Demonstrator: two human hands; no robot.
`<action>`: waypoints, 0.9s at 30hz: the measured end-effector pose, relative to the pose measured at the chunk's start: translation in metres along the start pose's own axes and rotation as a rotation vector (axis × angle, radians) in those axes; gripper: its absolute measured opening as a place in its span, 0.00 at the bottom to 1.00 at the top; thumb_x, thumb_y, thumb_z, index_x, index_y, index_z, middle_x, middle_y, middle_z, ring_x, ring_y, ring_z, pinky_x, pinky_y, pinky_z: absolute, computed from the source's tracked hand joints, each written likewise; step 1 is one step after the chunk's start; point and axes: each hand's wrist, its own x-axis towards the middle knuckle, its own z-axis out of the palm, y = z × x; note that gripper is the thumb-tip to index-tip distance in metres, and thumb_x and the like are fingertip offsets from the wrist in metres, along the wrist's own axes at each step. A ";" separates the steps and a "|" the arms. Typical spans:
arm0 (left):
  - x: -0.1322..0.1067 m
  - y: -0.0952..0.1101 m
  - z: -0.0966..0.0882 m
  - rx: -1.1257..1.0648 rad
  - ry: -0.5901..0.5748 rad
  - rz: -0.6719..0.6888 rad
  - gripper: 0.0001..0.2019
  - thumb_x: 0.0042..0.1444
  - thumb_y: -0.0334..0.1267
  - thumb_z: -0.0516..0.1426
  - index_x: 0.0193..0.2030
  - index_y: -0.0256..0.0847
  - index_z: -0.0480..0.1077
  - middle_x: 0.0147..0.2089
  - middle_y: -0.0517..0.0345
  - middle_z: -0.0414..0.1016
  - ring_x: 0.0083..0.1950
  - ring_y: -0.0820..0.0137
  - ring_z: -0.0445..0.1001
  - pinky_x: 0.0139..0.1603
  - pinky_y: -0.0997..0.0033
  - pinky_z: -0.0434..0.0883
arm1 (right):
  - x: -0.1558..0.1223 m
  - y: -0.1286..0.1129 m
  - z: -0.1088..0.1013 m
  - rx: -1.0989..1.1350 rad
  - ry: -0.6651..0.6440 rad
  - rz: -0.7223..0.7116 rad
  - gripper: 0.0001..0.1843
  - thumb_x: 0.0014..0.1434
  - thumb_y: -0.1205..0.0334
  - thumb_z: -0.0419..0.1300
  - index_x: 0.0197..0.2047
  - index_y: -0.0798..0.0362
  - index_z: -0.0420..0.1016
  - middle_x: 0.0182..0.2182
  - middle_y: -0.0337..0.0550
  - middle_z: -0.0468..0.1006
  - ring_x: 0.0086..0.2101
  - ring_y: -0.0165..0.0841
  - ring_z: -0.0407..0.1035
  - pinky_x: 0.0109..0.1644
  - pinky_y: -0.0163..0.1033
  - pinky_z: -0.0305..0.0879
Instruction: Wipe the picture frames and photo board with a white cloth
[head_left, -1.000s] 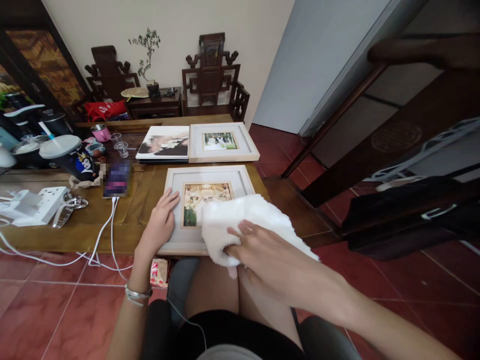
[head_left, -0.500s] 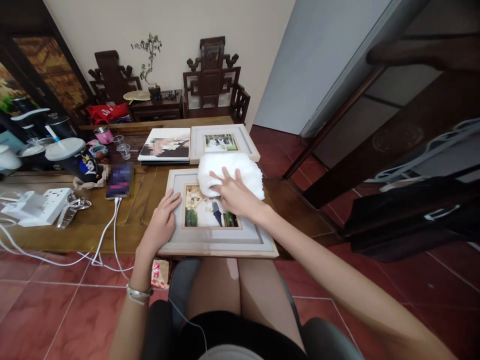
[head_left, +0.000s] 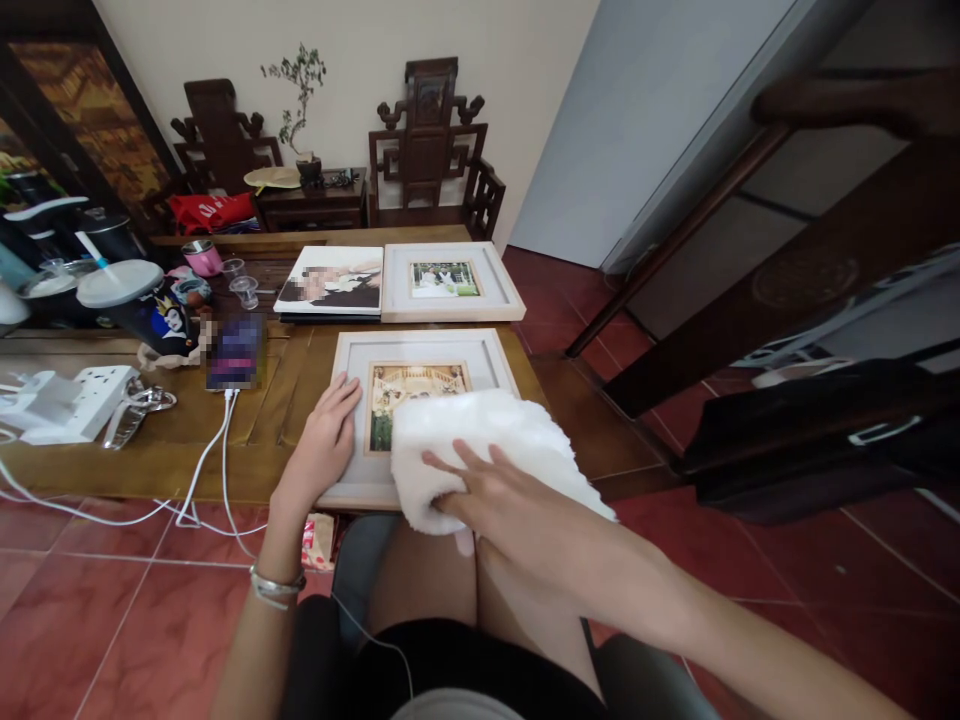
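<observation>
The right hand (head_left: 491, 492) is reaching in from the lower right with its fingers (head_left: 465, 462) spread flat on a white cloth (head_left: 487, 430), pressing it down rather than pinching it. The cloth is lying under those fingers, covering the near right part of a picture frame (head_left: 416, 350) and hanging a little over its near edge. The left hand (head_left: 324, 440) is resting flat on the frame's left border, fingers close together and pointing away, a silver bracelet (head_left: 276, 585) sitting on the wrist. The frame is lying face up at the near edge of the wooden surface (head_left: 172, 440).

To the left, one phone (head_left: 234, 352) is lying on a white cable (head_left: 217, 450), and a white power strip (head_left: 94, 392) is sitting beyond it. Farther back there is a second frame (head_left: 448, 280) – making two framed pictures in all – touching one unframed print (head_left: 330, 280) on its left.

The containers are standing at the far left: one black cup (head_left: 146, 310) closed by a lid with a straw, one pink cup (head_left: 202, 258), and two small clear cups (head_left: 244, 290). What any of them is holding cannot be told.

Against the wall, two carved chairs (head_left: 431, 140) are flanking a low side table (head_left: 311, 208) carrying a potted plant (head_left: 300, 90).
</observation>
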 end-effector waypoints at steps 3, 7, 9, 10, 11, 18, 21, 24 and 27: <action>0.000 0.000 0.000 0.004 -0.018 -0.002 0.21 0.64 0.31 0.46 0.60 0.35 0.68 0.66 0.45 0.66 0.72 0.60 0.55 0.71 0.48 0.56 | 0.014 0.005 0.008 0.012 0.060 0.014 0.28 0.51 0.80 0.51 0.53 0.55 0.75 0.68 0.54 0.55 0.66 0.59 0.44 0.63 0.70 0.49; 0.000 -0.002 0.000 0.011 -0.036 0.004 0.21 0.64 0.31 0.45 0.61 0.32 0.67 0.66 0.42 0.65 0.72 0.60 0.54 0.71 0.48 0.55 | 0.051 0.030 0.008 -0.075 0.173 0.080 0.34 0.49 0.83 0.50 0.58 0.58 0.72 0.70 0.55 0.48 0.67 0.59 0.37 0.64 0.71 0.43; 0.000 -0.003 0.000 0.008 -0.035 0.010 0.21 0.64 0.31 0.45 0.61 0.33 0.67 0.66 0.43 0.65 0.72 0.60 0.54 0.71 0.48 0.55 | 0.073 0.048 0.003 -0.142 0.255 0.113 0.34 0.49 0.83 0.50 0.59 0.59 0.71 0.70 0.54 0.45 0.67 0.61 0.34 0.64 0.72 0.42; 0.000 -0.003 0.000 0.006 -0.033 0.011 0.21 0.64 0.31 0.45 0.61 0.33 0.67 0.66 0.43 0.66 0.72 0.60 0.54 0.71 0.49 0.55 | 0.083 0.056 0.000 -0.174 0.290 0.116 0.34 0.50 0.83 0.50 0.59 0.60 0.71 0.71 0.53 0.44 0.67 0.62 0.33 0.64 0.73 0.41; 0.000 -0.004 0.000 0.002 -0.030 0.010 0.21 0.64 0.31 0.45 0.61 0.33 0.67 0.66 0.43 0.66 0.72 0.60 0.54 0.71 0.49 0.55 | 0.092 0.062 -0.003 -0.202 0.310 0.111 0.33 0.50 0.83 0.50 0.59 0.60 0.71 0.71 0.52 0.44 0.67 0.62 0.32 0.64 0.73 0.41; -0.001 -0.005 0.001 -0.020 -0.001 0.017 0.21 0.64 0.32 0.45 0.60 0.35 0.68 0.65 0.44 0.67 0.71 0.60 0.56 0.70 0.47 0.56 | 0.099 0.043 -0.002 -0.233 0.176 0.102 0.29 0.55 0.80 0.53 0.59 0.57 0.71 0.70 0.52 0.48 0.66 0.64 0.38 0.62 0.74 0.45; 0.000 -0.005 0.001 -0.020 -0.005 0.005 0.20 0.64 0.32 0.45 0.60 0.36 0.69 0.65 0.45 0.67 0.71 0.61 0.56 0.71 0.48 0.56 | 0.069 0.015 0.002 -0.172 0.081 0.068 0.27 0.54 0.78 0.55 0.57 0.58 0.73 0.69 0.54 0.51 0.66 0.64 0.41 0.62 0.72 0.47; 0.000 -0.002 0.000 -0.023 -0.011 -0.013 0.20 0.65 0.33 0.45 0.59 0.36 0.69 0.65 0.45 0.66 0.71 0.61 0.55 0.71 0.48 0.55 | 0.036 -0.006 -0.001 -0.064 0.028 -0.020 0.25 0.52 0.77 0.56 0.54 0.57 0.75 0.67 0.55 0.56 0.64 0.64 0.46 0.60 0.71 0.52; 0.001 0.002 -0.001 -0.042 -0.003 -0.050 0.20 0.66 0.35 0.45 0.60 0.37 0.68 0.65 0.47 0.66 0.71 0.62 0.56 0.71 0.49 0.54 | 0.022 -0.015 -0.003 0.015 -0.001 -0.091 0.23 0.52 0.76 0.55 0.50 0.55 0.77 0.66 0.53 0.60 0.63 0.62 0.51 0.59 0.68 0.57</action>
